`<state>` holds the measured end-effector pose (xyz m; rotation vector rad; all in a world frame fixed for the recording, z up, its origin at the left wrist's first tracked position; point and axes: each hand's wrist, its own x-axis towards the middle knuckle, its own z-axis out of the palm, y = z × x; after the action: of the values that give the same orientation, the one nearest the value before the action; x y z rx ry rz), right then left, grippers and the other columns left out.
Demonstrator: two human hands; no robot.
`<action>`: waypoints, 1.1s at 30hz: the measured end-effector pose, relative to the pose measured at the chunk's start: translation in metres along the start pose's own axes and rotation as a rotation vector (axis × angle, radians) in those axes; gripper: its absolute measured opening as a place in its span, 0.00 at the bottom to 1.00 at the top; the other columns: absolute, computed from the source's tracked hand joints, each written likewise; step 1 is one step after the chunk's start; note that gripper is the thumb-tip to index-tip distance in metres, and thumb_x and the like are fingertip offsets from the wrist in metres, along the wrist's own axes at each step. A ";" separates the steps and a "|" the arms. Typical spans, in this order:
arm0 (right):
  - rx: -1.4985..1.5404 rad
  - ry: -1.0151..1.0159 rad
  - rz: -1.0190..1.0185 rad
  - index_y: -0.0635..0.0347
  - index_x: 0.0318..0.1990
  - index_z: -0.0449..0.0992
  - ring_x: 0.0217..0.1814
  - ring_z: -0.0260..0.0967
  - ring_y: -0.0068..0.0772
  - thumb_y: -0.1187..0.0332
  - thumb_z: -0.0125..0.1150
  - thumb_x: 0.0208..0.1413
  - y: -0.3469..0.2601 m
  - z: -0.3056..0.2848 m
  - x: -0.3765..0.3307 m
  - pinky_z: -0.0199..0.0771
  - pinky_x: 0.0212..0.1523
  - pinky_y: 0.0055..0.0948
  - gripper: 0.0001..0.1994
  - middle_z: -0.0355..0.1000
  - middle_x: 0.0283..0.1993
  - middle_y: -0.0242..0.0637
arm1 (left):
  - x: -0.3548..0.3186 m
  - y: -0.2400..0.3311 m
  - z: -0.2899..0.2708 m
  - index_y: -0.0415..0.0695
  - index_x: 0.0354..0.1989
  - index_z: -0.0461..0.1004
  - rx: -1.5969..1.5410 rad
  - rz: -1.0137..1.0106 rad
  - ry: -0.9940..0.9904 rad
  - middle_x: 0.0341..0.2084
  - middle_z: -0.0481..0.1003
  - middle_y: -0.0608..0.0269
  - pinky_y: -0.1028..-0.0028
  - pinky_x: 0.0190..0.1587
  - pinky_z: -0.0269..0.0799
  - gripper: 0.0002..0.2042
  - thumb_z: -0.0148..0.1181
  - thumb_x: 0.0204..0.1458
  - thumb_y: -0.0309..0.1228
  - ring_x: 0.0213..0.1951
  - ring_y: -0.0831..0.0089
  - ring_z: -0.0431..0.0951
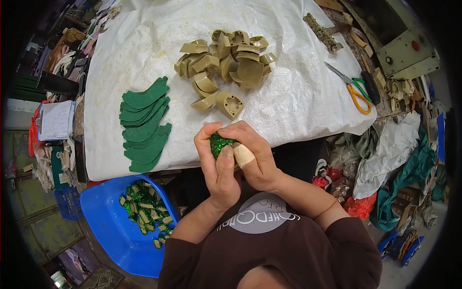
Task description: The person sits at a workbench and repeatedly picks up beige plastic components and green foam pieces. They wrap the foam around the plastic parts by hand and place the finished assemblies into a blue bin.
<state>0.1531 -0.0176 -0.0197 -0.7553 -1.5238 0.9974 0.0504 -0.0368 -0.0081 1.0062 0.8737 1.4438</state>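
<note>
The green glitter-covered heel piece is clamped tight between the left hand and right hand just off the table edge, so the covering is probably best pressed down smoothly, wrinkles worked out toward the edges.

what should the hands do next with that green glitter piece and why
Probably keep pressing the green glitter covering down around the tan piece with both thumbs. The left hand and right hand both clasp it, and tan still shows at its right side, so the wrap looks unfinished. Finished-looking ones lie in the blue tub.
</note>
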 end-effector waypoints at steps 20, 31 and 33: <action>-0.229 -0.167 -0.089 0.65 0.48 0.70 0.39 0.69 0.43 0.65 0.56 0.54 -0.010 -0.039 0.023 0.70 0.39 0.33 0.16 0.68 0.37 0.45 | 0.012 0.020 -0.028 0.35 0.52 0.63 0.194 -0.102 -0.181 0.40 0.71 0.52 0.75 0.38 0.71 0.26 0.67 0.45 0.28 0.37 0.66 0.75; 0.106 -0.322 0.301 0.62 0.30 0.70 0.26 0.67 0.27 0.66 0.58 0.52 -0.011 -0.050 0.033 0.65 0.28 0.27 0.09 0.69 0.26 0.36 | 0.018 0.052 -0.031 0.38 0.46 0.71 0.799 0.324 -0.386 0.30 0.67 0.59 0.77 0.27 0.68 0.28 0.67 0.29 0.17 0.28 0.70 0.70; -0.195 -0.276 0.113 0.64 0.30 0.69 0.23 0.68 0.38 0.69 0.58 0.46 -0.019 -0.046 0.035 0.65 0.25 0.29 0.08 0.66 0.21 0.45 | 0.019 0.052 -0.031 0.38 0.49 0.69 0.813 0.298 -0.378 0.31 0.68 0.55 0.71 0.32 0.68 0.30 0.67 0.30 0.16 0.30 0.63 0.70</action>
<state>0.1925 0.0135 0.0146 -0.8754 -1.8533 1.0813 0.0024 -0.0229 0.0305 2.0129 1.0755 1.0622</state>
